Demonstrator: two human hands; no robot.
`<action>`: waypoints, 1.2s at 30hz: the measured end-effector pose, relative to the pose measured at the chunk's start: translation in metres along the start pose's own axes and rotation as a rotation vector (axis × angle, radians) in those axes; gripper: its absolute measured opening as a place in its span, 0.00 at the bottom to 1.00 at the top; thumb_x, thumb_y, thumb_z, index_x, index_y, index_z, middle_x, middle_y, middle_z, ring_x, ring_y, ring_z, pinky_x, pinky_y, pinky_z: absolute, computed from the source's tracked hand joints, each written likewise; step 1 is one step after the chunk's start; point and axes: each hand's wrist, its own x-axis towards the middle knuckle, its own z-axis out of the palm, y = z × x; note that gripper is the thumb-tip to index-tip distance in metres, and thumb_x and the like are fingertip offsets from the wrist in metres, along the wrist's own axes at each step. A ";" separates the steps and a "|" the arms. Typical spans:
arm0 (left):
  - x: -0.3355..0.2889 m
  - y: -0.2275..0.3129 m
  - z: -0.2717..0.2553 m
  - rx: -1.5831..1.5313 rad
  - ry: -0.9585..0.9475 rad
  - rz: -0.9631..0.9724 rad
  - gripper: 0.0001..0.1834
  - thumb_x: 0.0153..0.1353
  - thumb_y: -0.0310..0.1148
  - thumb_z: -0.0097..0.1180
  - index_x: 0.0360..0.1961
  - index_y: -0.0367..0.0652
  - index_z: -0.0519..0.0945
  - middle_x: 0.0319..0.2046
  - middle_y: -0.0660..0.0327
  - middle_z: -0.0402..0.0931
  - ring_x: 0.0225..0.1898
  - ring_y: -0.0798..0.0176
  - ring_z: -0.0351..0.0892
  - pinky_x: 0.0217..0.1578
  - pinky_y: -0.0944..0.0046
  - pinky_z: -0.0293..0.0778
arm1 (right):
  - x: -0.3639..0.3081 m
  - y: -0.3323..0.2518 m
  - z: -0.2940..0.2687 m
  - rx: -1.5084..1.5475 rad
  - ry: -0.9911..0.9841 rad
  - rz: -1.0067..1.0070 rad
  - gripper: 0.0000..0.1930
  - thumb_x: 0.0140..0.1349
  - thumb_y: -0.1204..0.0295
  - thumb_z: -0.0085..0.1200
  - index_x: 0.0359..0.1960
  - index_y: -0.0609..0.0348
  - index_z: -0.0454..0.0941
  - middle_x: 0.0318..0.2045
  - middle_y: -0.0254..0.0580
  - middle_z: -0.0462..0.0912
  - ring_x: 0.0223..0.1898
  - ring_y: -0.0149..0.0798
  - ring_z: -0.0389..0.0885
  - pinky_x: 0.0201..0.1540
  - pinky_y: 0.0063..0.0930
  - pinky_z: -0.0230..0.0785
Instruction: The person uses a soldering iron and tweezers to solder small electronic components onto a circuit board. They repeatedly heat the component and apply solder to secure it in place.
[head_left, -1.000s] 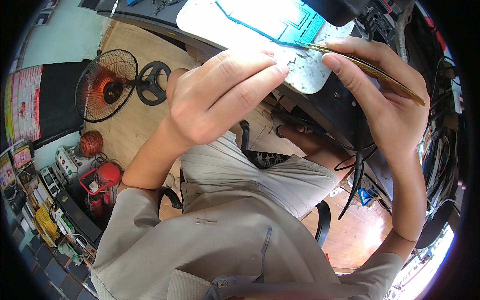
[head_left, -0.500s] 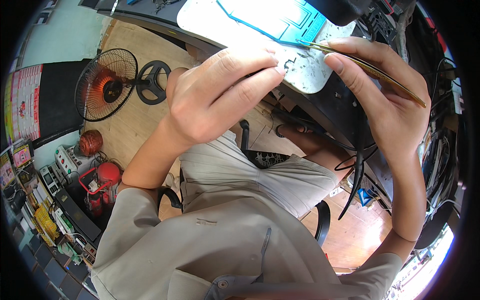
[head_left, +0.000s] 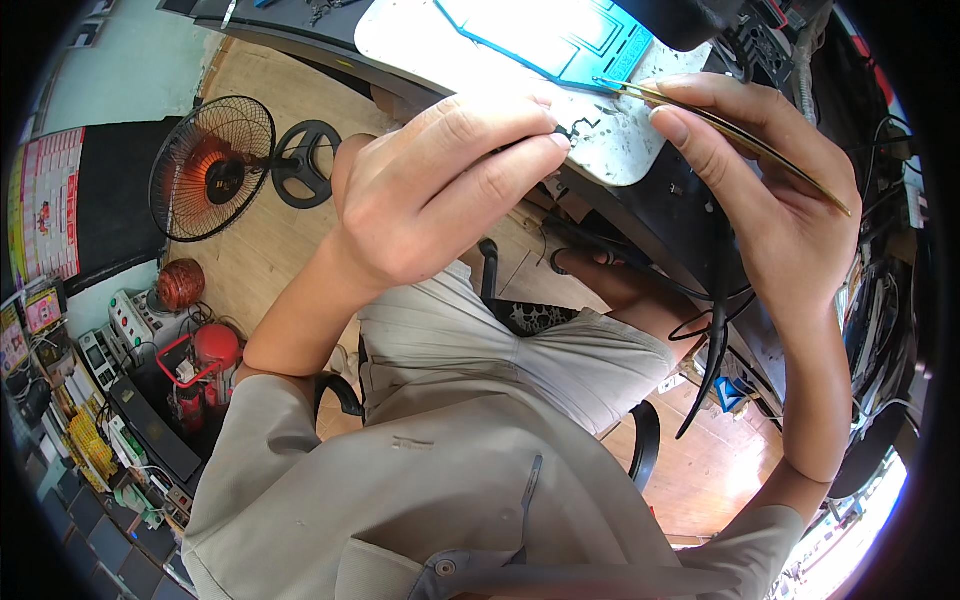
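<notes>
My left hand [head_left: 440, 190] is closed in a pinch over the near edge of the bench. Between its thumb and fingertips sits a small, thin black part with a bent, wiry end [head_left: 586, 125] that sticks out to the right. What kind of part it is cannot be made out. My right hand [head_left: 775, 190] grips gold-coloured tweezers [head_left: 745, 138] along their length. Their tips point left, over the corner of a blue work mat [head_left: 628, 58]. Bright glare washes out much of the mat. Beneath both lies a white speckled board [head_left: 625, 155].
A dark round-ended device [head_left: 690, 20] hangs over the mat's right side. Black cables [head_left: 718, 330] dangle from the bench edge beside my right arm. On the left stands a floor fan [head_left: 215, 170], with a red extinguisher-like object [head_left: 215, 350] and electronic boxes nearby.
The black part's bent end now reaches further right and slightly up from my left fingertips. Both hands stay almost in place, the tweezers too.
</notes>
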 end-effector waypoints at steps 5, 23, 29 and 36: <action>0.000 0.001 -0.001 0.006 -0.002 -0.009 0.18 0.49 0.12 0.71 0.44 0.29 0.87 0.44 0.48 0.86 0.47 0.50 0.91 0.47 0.59 0.90 | 0.000 0.000 0.001 0.026 0.004 0.010 0.12 0.68 0.80 0.67 0.51 0.70 0.88 0.48 0.45 0.91 0.50 0.32 0.88 0.59 0.23 0.77; 0.011 0.007 0.005 -0.017 0.003 0.039 0.16 0.50 0.15 0.72 0.43 0.28 0.88 0.44 0.49 0.85 0.45 0.49 0.91 0.46 0.58 0.89 | -0.019 -0.008 -0.030 -0.035 -0.022 -0.028 0.10 0.70 0.80 0.65 0.51 0.70 0.87 0.48 0.45 0.91 0.50 0.33 0.88 0.58 0.23 0.76; 0.045 0.012 0.022 -0.195 -0.080 0.179 0.16 0.52 0.20 0.69 0.43 0.26 0.87 0.43 0.49 0.84 0.46 0.48 0.88 0.48 0.55 0.87 | -0.054 0.007 -0.076 -0.131 -0.006 -0.065 0.11 0.69 0.79 0.66 0.50 0.71 0.87 0.49 0.52 0.90 0.52 0.40 0.89 0.60 0.30 0.77; 0.085 0.002 0.046 -0.286 -0.215 0.309 0.17 0.51 0.27 0.65 0.41 0.24 0.86 0.41 0.43 0.83 0.40 0.45 0.85 0.43 0.54 0.84 | -0.068 0.025 -0.105 -0.163 -0.058 0.037 0.10 0.67 0.81 0.66 0.48 0.71 0.86 0.47 0.54 0.90 0.52 0.47 0.89 0.59 0.37 0.80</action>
